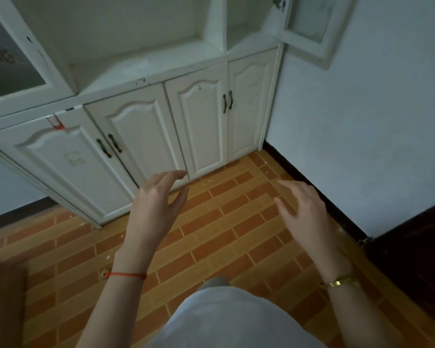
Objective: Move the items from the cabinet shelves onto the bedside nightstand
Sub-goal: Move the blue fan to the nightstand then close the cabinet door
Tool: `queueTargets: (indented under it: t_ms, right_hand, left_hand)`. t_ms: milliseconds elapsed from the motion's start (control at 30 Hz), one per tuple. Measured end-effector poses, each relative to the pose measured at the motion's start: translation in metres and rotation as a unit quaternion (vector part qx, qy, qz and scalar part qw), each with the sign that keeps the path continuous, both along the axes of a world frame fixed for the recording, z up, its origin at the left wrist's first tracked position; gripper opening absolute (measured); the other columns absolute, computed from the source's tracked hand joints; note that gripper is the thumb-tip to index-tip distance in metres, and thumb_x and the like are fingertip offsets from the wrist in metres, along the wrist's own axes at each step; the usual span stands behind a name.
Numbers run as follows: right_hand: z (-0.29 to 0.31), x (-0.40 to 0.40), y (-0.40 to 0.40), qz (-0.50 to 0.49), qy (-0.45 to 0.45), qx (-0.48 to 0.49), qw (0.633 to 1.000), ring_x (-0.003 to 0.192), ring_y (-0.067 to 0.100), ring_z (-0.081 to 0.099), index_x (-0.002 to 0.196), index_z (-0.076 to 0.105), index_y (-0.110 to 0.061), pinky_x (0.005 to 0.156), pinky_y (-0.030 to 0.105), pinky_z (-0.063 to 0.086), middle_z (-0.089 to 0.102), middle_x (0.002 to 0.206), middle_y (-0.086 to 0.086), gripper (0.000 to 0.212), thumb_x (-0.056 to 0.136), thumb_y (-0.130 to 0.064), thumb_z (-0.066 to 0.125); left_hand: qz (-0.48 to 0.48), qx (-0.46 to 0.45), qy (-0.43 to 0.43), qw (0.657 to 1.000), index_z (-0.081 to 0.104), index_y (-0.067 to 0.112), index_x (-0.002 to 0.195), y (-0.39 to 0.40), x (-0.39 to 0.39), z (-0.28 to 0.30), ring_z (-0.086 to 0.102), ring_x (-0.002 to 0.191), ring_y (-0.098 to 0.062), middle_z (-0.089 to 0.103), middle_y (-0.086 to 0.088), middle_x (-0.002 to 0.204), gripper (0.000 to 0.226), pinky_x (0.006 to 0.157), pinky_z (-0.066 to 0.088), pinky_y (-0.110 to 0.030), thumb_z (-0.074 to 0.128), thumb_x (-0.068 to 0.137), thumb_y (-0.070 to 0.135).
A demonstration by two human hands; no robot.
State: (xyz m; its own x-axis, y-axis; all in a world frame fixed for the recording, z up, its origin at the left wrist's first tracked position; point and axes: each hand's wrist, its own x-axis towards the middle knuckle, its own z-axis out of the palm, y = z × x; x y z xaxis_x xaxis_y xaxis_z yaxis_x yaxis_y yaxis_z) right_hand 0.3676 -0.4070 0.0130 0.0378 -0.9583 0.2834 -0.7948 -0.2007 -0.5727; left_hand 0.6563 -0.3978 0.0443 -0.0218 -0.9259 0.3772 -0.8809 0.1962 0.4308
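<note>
Left hand [156, 199] and right hand [303, 204] hover empty, fingers loosely spread — likely between carries, since the cabinet shelf [146, 64] looks bare.

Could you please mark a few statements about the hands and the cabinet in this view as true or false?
1. Both hands are empty. True: the left hand and right hand hold nothing.
2. The lower cabinet doors are shut. True.
3. The left wrist wears a gold bracelet. False: it wears a red string; the gold bracelet is on the right.
4. The floor is grey carpet. False: orange brick-pattern tiles.
</note>
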Motion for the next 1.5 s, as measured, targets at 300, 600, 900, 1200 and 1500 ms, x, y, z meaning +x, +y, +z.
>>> queueTargets:
  t_ms: [300, 600, 900, 1200, 1500]
  right_hand:
    - [-0.013, -0.044, -0.155, 0.0, -0.014, -0.01, 1.0, 0.112, 0.0, 0.045, 0.13, 0.056, -0.02, 0.082, 0.003, 0.031, 0.058, 0.124, -0.005, 0.036, 0.094, -0.025, 0.06]
    - [0.0, -0.085, -0.341, -0.035, -0.032, -0.055, 0.997, 0.11, 0.0, 0.044, 0.129, 0.057, -0.024, 0.09, 0.01, 0.032, 0.055, 0.117, -0.013, 0.035, 0.094, -0.025, 0.059]
    - [0.042, -0.155, -0.5, -0.087, -0.045, -0.107, 0.989, 0.117, 0.011, 0.049, 0.13, 0.057, -0.02, 0.1, 0.026, 0.041, 0.058, 0.123, -0.006, 0.035, 0.094, -0.021, 0.06]
    - [0.085, -0.261, -0.637, -0.102, -0.02, -0.198, 0.975, 0.11, 0.016, 0.055, 0.125, 0.059, -0.014, 0.096, 0.031, 0.048, 0.061, 0.118, 0.0, 0.035, 0.091, -0.015, 0.064]
    - [0.13, -0.345, -0.768, -0.096, -0.035, -0.256, 0.961, 0.11, 0.024, 0.057, 0.128, 0.057, -0.008, 0.096, 0.033, 0.045, 0.061, 0.119, 0.005, 0.038, 0.091, -0.014, 0.064]
  left_hand:
    - [0.004, 0.0, 0.0, 1.0, 0.065, 0.015, 0.123, -0.151, -0.045, -0.01, 0.066, 0.106, -0.022, 0.07, -0.004, 0.114, 0.031, 0.091, 0.055, -0.042, 0.064, 0.093, 0.026]
    - [-0.031, -0.044, -0.009, 0.999, 0.065, 0.016, 0.124, -0.356, -0.095, 0.009, 0.066, 0.108, -0.021, 0.07, -0.003, 0.116, 0.032, 0.092, 0.055, -0.037, 0.065, 0.093, 0.024]
    - [-0.124, -0.099, 0.007, 0.987, 0.065, 0.015, 0.125, -0.548, -0.187, 0.06, 0.066, 0.103, -0.019, 0.07, -0.002, 0.115, 0.032, 0.092, 0.05, -0.029, 0.066, 0.093, 0.022]
    - [-0.181, -0.166, 0.046, 0.968, 0.064, 0.011, 0.127, -0.701, -0.322, 0.107, 0.064, 0.109, -0.023, 0.069, -0.006, 0.119, 0.033, 0.095, 0.051, -0.041, 0.063, 0.095, 0.02]
    - [-0.179, -0.22, 0.051, 0.958, 0.057, 0.009, 0.135, -0.823, -0.439, 0.158, 0.062, 0.112, -0.026, 0.065, -0.009, 0.127, 0.043, 0.097, 0.047, -0.034, 0.062, 0.095, 0.022]
